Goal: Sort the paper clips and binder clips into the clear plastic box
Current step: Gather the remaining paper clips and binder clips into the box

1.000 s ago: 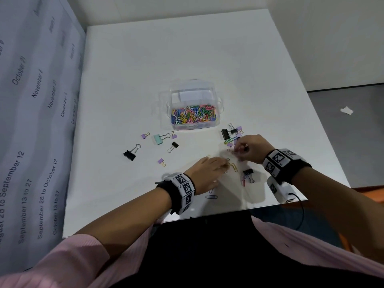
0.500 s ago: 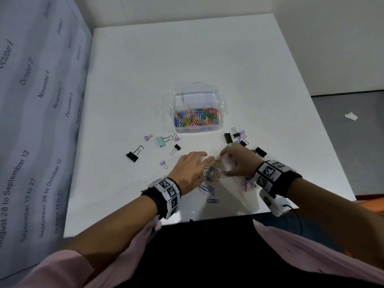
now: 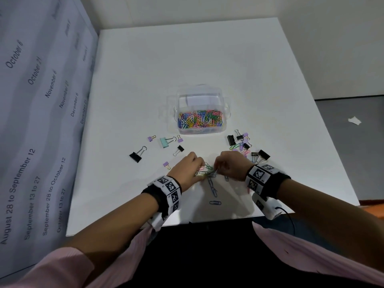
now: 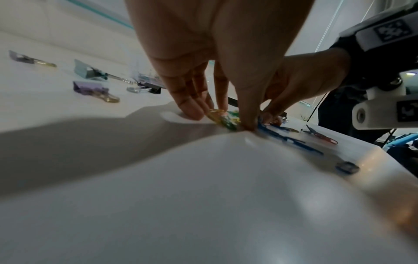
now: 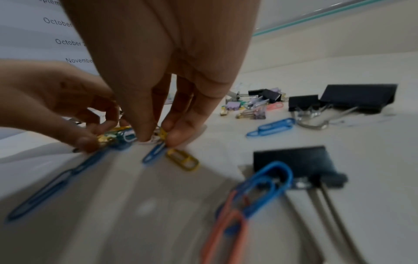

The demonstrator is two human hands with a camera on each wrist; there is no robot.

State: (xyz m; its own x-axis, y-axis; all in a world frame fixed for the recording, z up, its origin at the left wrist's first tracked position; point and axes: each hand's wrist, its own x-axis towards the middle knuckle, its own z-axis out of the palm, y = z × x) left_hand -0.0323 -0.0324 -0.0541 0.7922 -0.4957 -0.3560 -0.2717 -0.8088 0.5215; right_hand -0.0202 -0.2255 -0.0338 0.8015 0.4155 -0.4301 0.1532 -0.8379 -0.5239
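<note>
Currently both hands work one small heap of paper clips (image 3: 207, 171) at the table's (image 3: 187, 59) near edge, well short of the clear plastic box (image 3: 200, 113). Left hand (image 3: 188, 169) pinches the green-yellow bunch; right hand (image 3: 231, 168) nips clips with curled fingertips (image 5: 176, 137). Step: gathering. Box's near compartment already holds many clips (far one looks bare). Binder clips (image 3: 239, 140) lie scattered short of the box. Next move: probably lifting the bunch together, then carrying it boxward without shedding any.
</note>
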